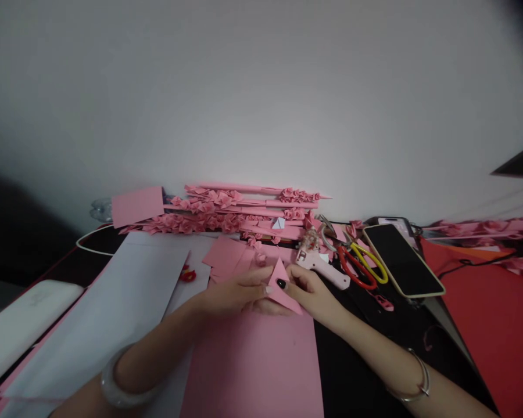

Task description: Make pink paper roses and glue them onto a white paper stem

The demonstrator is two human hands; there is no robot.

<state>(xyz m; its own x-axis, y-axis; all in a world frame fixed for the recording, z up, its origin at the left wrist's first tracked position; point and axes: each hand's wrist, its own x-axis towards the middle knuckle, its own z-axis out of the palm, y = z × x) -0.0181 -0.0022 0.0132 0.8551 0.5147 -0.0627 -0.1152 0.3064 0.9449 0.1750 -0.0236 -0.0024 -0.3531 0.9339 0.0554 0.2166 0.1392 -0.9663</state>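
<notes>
A folded pink paper triangle (283, 293), its point upward, is held between both hands over a large pink sheet (257, 366). My left hand (239, 293) grips its left side, with the thumb on top and the other fingers beneath. On the right side, the dark-nailed thumb of my right hand (307, 287) presses on the folded paper, and the remaining fingers curl behind it. Small pink paper squares (225, 255) lie just beyond my left hand.
Pink paper flowers (218, 200) line the wall. A glue gun (325, 268), red-handled scissors (356, 270), yellow-handled scissors (375, 261) and a phone (403, 261) lie to the right. White sheets (113, 307) are at left, red paper (492, 313) far right.
</notes>
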